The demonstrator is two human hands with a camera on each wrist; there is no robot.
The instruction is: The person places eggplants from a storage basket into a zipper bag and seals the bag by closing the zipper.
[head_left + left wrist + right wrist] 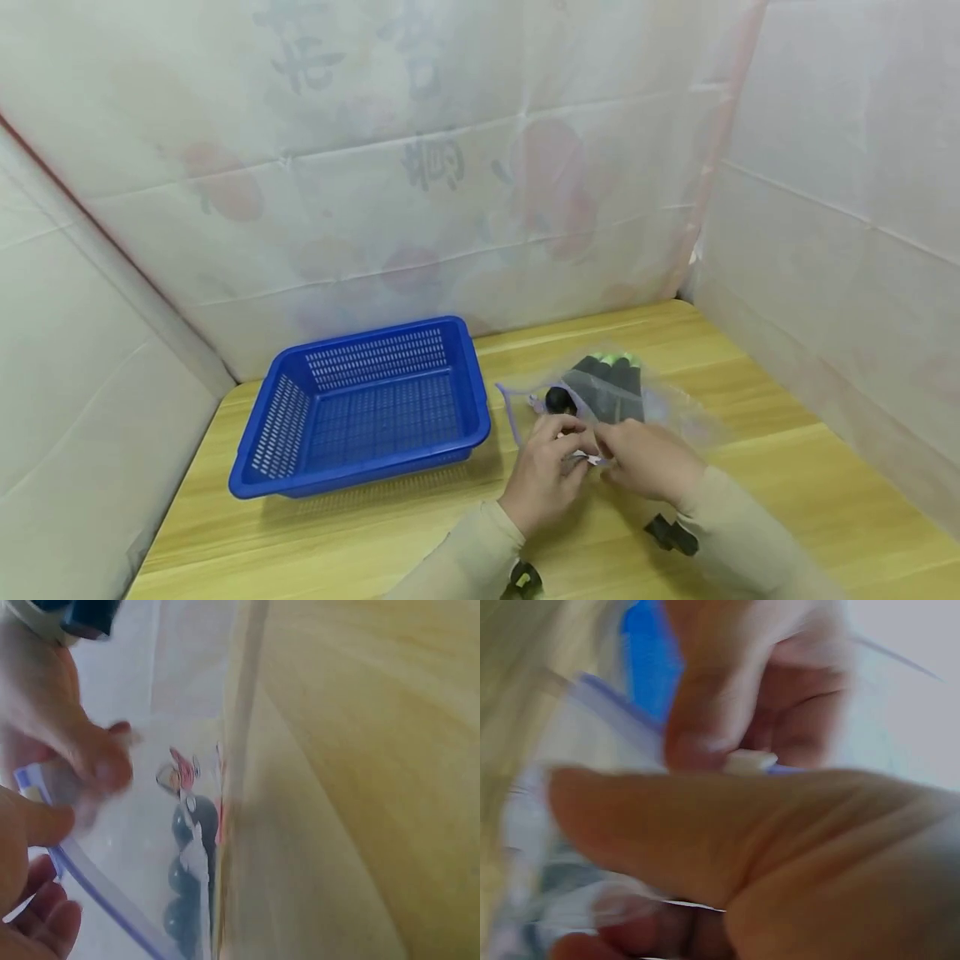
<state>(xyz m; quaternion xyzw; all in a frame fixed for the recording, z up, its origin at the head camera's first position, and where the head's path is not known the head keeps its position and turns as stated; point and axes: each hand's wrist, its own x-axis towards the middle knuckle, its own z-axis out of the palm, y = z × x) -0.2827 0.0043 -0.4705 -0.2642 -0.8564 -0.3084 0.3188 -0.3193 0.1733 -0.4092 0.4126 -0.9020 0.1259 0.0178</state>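
A clear zip bag (517, 417) with a purple-edged mouth lies on the table. Several dark cylinders with light green ends (603, 387) and a round black piece (560, 401) show in or under its plastic. My left hand (546, 471) pinches the purple edge; its thumb and fingertips sit by a small white slider (748, 761) in the right wrist view. Close beside it, my right hand (648, 462) grips the bag's film between thumb and fingers. In the left wrist view, the cylinders' rounded dark ends (184, 877) show through the plastic, while the right hand is blurred.
A blue perforated basket (360, 471) stands left of the hands on the wood-grain table (810, 500). Pale printed sheets (375, 217) hang behind the table and along both sides. Dark wrist gear (671, 535) sits by the right sleeve.
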